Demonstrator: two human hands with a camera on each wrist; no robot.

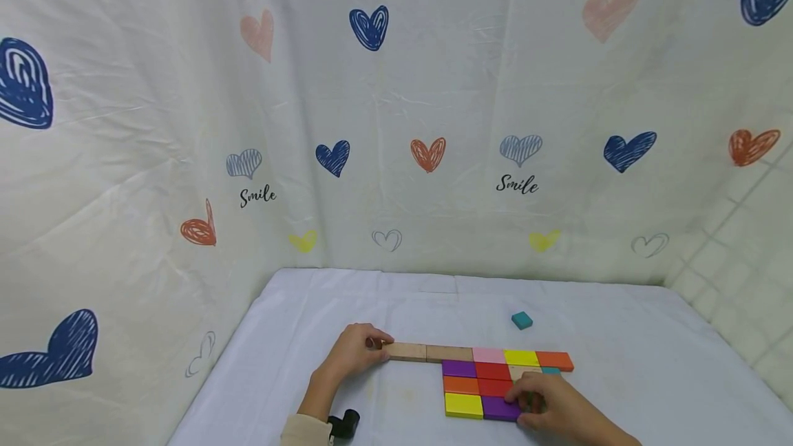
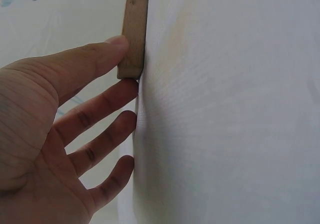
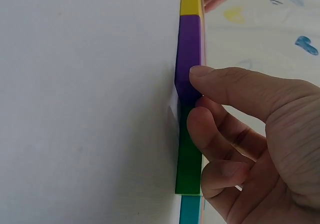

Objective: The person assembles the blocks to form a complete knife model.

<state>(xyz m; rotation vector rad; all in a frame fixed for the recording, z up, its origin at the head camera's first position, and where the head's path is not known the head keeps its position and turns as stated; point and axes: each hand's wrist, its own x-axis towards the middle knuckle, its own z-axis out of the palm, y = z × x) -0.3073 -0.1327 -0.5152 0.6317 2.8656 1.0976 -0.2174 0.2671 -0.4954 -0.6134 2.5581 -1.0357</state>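
Observation:
My left hand [image 1: 354, 353] pinches the left end of a plain wooden block [image 1: 405, 352]. Its thumb lies on the block's side in the left wrist view, the index finger is hidden behind, and the other fingers spread beyond the end. My right hand [image 1: 557, 405] pinches a purple block [image 1: 499, 408] at the front of a flat patchwork of coloured blocks. In the right wrist view its thumb presses the purple side and the other fingers curl over a green block [image 3: 189, 151]. A second wooden block [image 1: 449, 354] continues the back row.
Pink [image 1: 489, 355], yellow [image 1: 521, 358] and orange [image 1: 554, 361] blocks complete the back row. Behind it a loose teal block [image 1: 522, 320] lies on the white tablecloth [image 1: 372, 294]. A printed curtain [image 1: 396, 109] hangs behind the table.

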